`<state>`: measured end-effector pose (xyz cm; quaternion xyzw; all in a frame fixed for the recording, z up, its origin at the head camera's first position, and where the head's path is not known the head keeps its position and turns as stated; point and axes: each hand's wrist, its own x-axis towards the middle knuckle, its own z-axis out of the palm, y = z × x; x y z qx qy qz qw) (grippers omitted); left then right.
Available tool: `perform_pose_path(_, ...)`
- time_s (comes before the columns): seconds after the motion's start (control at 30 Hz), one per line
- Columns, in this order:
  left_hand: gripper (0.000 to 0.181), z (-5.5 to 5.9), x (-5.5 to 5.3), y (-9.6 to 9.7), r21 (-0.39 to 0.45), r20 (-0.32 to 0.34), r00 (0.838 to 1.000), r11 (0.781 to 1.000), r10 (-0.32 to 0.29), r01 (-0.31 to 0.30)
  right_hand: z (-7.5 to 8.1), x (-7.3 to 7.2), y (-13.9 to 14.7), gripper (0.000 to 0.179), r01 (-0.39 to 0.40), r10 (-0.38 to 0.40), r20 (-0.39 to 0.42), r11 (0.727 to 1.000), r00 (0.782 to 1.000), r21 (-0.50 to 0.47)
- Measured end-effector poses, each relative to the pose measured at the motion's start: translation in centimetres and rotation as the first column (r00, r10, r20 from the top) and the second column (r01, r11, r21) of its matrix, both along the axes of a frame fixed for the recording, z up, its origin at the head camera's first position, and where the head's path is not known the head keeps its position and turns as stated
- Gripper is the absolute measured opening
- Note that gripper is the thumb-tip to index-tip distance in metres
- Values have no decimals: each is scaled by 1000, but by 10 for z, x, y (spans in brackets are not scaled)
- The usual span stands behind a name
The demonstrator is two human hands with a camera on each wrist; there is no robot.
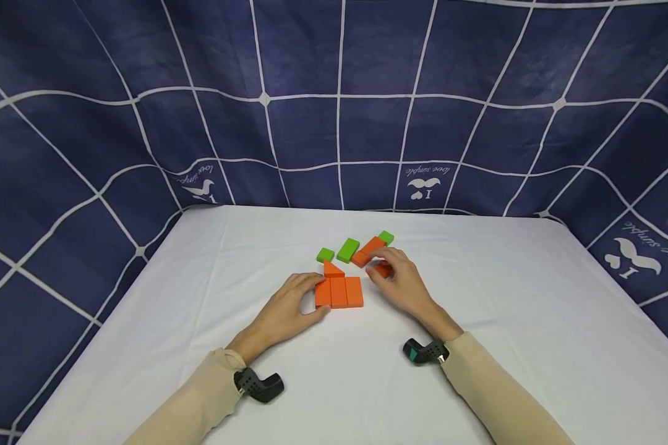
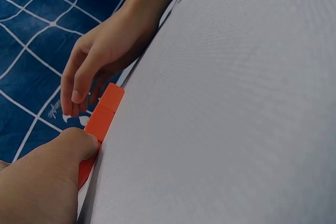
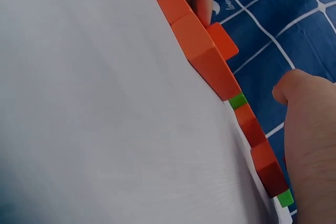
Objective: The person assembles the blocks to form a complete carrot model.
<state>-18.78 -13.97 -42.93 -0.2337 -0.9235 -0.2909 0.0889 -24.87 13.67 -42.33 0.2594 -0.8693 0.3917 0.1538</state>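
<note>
Three orange rectangular blocks [image 1: 338, 292] stand side by side in a row on the table, with an orange triangular block [image 1: 332, 270] touching the row's far edge at the left. My left hand [image 1: 286, 309] holds the leftmost block, thumb at its near end and fingers at its far end. Over on the right, my right hand [image 1: 399, 281] has its fingers loosely bent above another orange block [image 1: 384, 269], which it partly covers. In the left wrist view nothing shows between the right hand's [image 2: 107, 48] fingers.
Beyond the row lie a small green block [image 1: 325, 254], a longer green block [image 1: 347, 250], orange blocks [image 1: 372, 246] and another green block [image 1: 386, 237]. A white cloth covers the table [image 1: 356, 377]. Dark blue checked fabric [image 1: 306, 130] hangs behind and at both sides.
</note>
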Motion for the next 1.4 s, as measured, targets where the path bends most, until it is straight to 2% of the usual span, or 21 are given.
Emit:
perform_pose_path(0.13,60,0,1,1,0,3,1000,1000,0,0,-1,-4,2,29,51,-51,14,999,999,2)
perform_pose_path(0.47,60,-1,0,2,-8,9,1000,1000,5,-5,2,-4,7,39,116,-117,34,993,993,32)
perform_pose_path(0.83,60,0,0,2,-9,-5,1000,1000,2,-2,3,-3,19,43,165,-191,124,967,974,193)
perform_pose_path(1.1,56,1,1,2,2,11,1000,1000,4,-4,8,-1,23,36,158,-188,111,958,976,240)
perform_pose_path(1.27,50,3,2,2,23,30,1000,1000,8,-9,10,-1,25,33,138,-159,93,969,983,205)
perform_pose_path(1.4,50,3,3,3,22,44,999,1000,16,-17,12,0,25,33,85,-101,100,985,990,153)
